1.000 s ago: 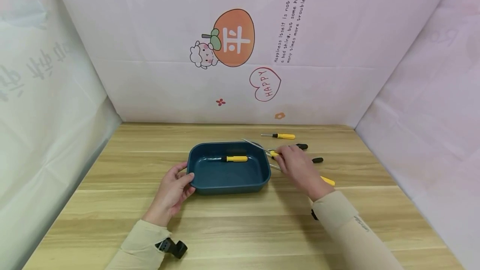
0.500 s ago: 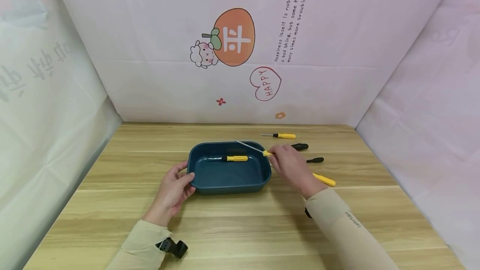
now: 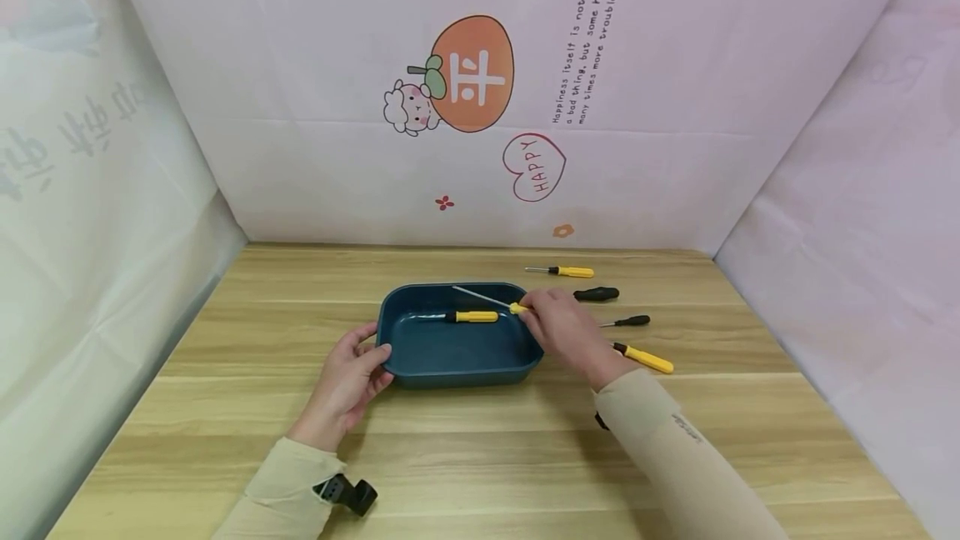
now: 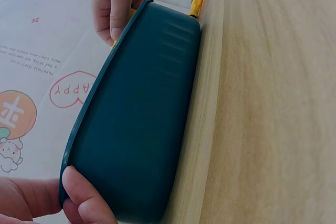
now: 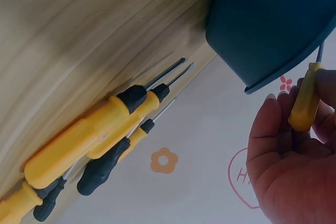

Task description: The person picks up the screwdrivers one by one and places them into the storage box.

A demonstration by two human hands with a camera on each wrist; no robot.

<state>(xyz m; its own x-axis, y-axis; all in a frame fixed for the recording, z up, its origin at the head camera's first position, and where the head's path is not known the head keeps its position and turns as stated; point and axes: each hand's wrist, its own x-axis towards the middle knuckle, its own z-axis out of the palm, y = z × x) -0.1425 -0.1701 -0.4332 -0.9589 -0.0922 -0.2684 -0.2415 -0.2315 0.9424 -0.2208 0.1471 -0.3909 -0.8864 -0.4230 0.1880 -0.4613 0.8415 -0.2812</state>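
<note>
A dark blue rectangular box [image 3: 450, 379] stands on the wooden table. My left hand [image 3: 348, 377] grips its left end, thumb over the rim; the left wrist view shows the box's outer wall [image 4: 131, 108] beside that thumb. In my right hand [image 3: 566, 332], at the right rim, is a screwdriver [image 5: 304, 103] with a yellow handle, pinched between thumb and fingers. Its bare metal shank [image 3: 480, 297] points left over the box's inside. Another screwdriver [image 3: 474, 317], with a yellow handle and black collar, lies inside on the bottom.
Right of the box lie several screwdrivers: a small yellow one [image 3: 573, 272] at the back, a thick black-handled one [image 3: 597, 293], a thin black one [image 3: 637, 321] and a large yellow one [image 3: 648, 358]. A printed white cloth wall [image 3: 337, 182] rises behind the table.
My right hand has moved left with the screwdriver, carrying its shank further over the box. The left hand keeps its hold on the box.
</note>
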